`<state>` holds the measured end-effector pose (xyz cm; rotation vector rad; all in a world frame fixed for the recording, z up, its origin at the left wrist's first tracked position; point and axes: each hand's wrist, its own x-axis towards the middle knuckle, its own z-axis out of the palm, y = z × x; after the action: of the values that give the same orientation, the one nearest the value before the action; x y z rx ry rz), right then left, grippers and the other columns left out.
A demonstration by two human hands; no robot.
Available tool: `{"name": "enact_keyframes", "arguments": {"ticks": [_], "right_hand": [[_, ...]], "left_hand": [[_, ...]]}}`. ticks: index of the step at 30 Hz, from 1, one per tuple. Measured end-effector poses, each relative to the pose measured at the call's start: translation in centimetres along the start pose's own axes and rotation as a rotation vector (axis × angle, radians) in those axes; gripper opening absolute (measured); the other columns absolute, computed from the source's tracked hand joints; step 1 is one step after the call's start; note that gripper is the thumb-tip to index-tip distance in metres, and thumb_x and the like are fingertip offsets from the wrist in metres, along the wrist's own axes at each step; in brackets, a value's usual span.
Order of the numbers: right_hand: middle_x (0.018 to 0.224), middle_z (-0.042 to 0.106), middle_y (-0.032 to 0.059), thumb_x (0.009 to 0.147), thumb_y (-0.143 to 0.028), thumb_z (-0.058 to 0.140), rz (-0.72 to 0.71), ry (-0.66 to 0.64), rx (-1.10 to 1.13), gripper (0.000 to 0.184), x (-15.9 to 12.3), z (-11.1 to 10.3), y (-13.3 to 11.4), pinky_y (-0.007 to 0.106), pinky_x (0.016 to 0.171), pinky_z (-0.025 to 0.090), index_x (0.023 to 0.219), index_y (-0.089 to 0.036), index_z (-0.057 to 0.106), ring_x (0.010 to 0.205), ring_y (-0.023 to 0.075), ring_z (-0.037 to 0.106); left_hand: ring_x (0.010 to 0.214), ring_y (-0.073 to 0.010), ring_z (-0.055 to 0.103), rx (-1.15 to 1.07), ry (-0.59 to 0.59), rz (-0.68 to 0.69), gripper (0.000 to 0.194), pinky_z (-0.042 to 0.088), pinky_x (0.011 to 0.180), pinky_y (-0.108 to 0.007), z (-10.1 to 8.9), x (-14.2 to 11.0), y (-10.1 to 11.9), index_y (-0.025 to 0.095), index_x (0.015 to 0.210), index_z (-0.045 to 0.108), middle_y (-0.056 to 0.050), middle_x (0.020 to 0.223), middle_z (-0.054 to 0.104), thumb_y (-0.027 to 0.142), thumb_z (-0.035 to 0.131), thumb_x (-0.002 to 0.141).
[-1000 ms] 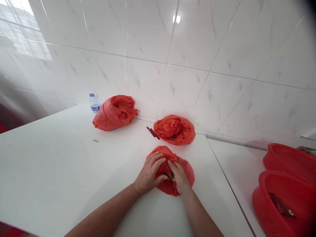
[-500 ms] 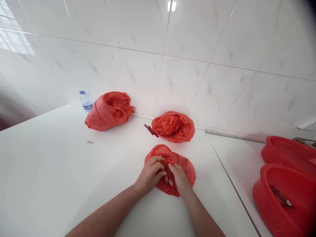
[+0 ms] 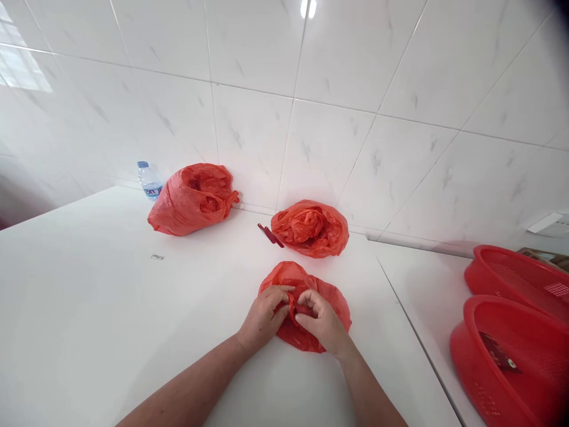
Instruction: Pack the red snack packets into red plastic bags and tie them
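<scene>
A thin red plastic bag (image 3: pixel 338 299) lies spread on the white table in front of me. My left hand (image 3: pixel 265 311) pinches a gathered fold of it near the middle. Over the bag's right half is my right hand (image 3: pixel 323 317), its fingers curled, with a gap between thumb and forefinger and nothing visible in it. What lies inside the bag under my hands is hidden. Just behind it stands a second red plastic bag (image 3: pixel 311 228), open at the top with crumpled plastic inside. Two small dark red strips (image 3: pixel 270 235), perhaps folded knives, lie at its left side.
A fuller red bag (image 3: pixel 180 204) leans near the tiled wall, beside a water bottle (image 3: pixel 149 182). A small silvery scrap (image 3: pixel 157 257) lies on the white table (image 3: pixel 89 308). Two red plastic baskets (image 3: pixel 466 350) stand at the right, one holding a dark packet (image 3: pixel 500 354).
My right hand has drawn back slightly from my left, its thumb and forefinger now apart. My left hand stays on the bag. The view has shifted slightly.
</scene>
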<state>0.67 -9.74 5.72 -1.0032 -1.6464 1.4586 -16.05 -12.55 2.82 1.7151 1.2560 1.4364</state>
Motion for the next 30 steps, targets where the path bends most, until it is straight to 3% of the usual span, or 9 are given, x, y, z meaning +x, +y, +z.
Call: {"name": "enact_keyframes", "arguments": {"ticks": [3, 7, 10, 13, 17, 20, 24, 30], "right_hand": [[0.075, 0.061, -0.0025, 0.067, -0.019, 0.060, -0.063, 0.175, -0.191, 0.014, -0.1, 0.0, -0.3, 0.030, 0.066, 0.042, 0.078, -0.027, 0.061, 0.070, 0.0167, 0.054], [0.064, 0.056, -0.0033, 0.064, -0.016, 0.060, -0.105, 0.306, -0.367, 0.011, -0.1, -0.5, -0.3, 0.028, 0.054, 0.034, 0.065, -0.027, 0.056, 0.058, 0.0155, 0.046], [0.061, 0.055, -0.0040, 0.064, -0.020, 0.062, -0.066, 0.257, -0.248, 0.009, -0.3, -0.6, -0.8, 0.027, 0.052, 0.033, 0.067, -0.027, 0.056, 0.055, 0.0147, 0.044], [0.077, 0.062, -0.0015, 0.071, -0.026, 0.060, -0.057, 0.090, -0.125, 0.006, -0.6, -0.5, -1.5, 0.028, 0.061, 0.040, 0.077, -0.026, 0.060, 0.066, 0.0160, 0.052], [0.071, 0.062, 0.0006, 0.084, -0.040, 0.045, -0.023, -0.077, 0.070, 0.027, -0.9, -0.7, -1.9, 0.029, 0.061, 0.042, 0.091, -0.023, 0.064, 0.062, 0.0149, 0.053], [0.064, 0.059, 0.0000, 0.083, -0.047, 0.045, 0.020, -0.048, 0.076, 0.035, -0.8, -0.7, -1.7, 0.028, 0.056, 0.042, 0.094, -0.020, 0.064, 0.055, 0.0135, 0.051], [0.087, 0.065, -0.0006, 0.071, -0.029, 0.062, 0.070, -0.011, -0.075, 0.025, -0.7, 0.0, -1.7, 0.028, 0.068, 0.047, 0.095, -0.024, 0.060, 0.075, 0.0150, 0.059], [0.082, 0.066, -0.0022, 0.075, -0.026, 0.055, 0.052, 0.122, -0.299, 0.015, -0.2, 0.3, -0.6, 0.029, 0.071, 0.049, 0.090, -0.026, 0.057, 0.077, 0.0162, 0.062]], "left_hand": [[0.090, -0.0233, 0.062, 0.065, -0.018, 0.047, 0.013, 0.048, 0.079, -0.038, -0.1, 0.0, 0.3, 0.026, 0.077, 0.063, -0.005, 0.095, 0.069, 0.017, 0.054, 0.081], [0.081, -0.0230, 0.061, 0.131, -0.037, 0.124, 0.014, 0.048, 0.075, -0.039, 0.0, 0.0, 1.0, 0.025, 0.077, 0.065, -0.005, 0.087, 0.069, 0.018, 0.054, 0.083], [0.082, -0.0238, 0.062, 0.115, -0.060, 0.123, 0.013, 0.048, 0.078, -0.040, 0.0, 0.0, 1.3, 0.025, 0.078, 0.066, -0.006, 0.088, 0.069, 0.020, 0.056, 0.083], [0.083, -0.0232, 0.062, 0.104, -0.044, 0.138, 0.013, 0.048, 0.079, -0.040, -0.1, 0.2, 1.0, 0.026, 0.079, 0.067, -0.006, 0.089, 0.069, 0.020, 0.057, 0.084], [0.087, -0.0215, 0.061, 0.211, -0.035, 0.246, 0.015, 0.049, 0.080, -0.038, -0.4, 0.4, 0.6, 0.025, 0.084, 0.067, -0.007, 0.096, 0.068, 0.018, 0.053, 0.086], [0.088, -0.0196, 0.061, 0.357, -0.046, 0.353, 0.018, 0.050, 0.081, -0.036, -0.4, 0.4, 0.5, 0.023, 0.085, 0.065, -0.006, 0.096, 0.068, 0.015, 0.050, 0.088], [0.088, -0.0171, 0.061, 0.461, 0.018, 0.499, 0.016, 0.052, 0.081, -0.035, -0.2, 0.4, 0.6, 0.020, 0.080, 0.062, -0.005, 0.096, 0.067, 0.011, 0.050, 0.087], [0.097, -0.0178, 0.060, 0.515, 0.075, 0.502, 0.010, 0.052, 0.087, -0.036, -0.3, 0.4, 0.7, 0.019, 0.081, 0.062, -0.006, 0.100, 0.065, 0.012, 0.056, 0.085]]}}
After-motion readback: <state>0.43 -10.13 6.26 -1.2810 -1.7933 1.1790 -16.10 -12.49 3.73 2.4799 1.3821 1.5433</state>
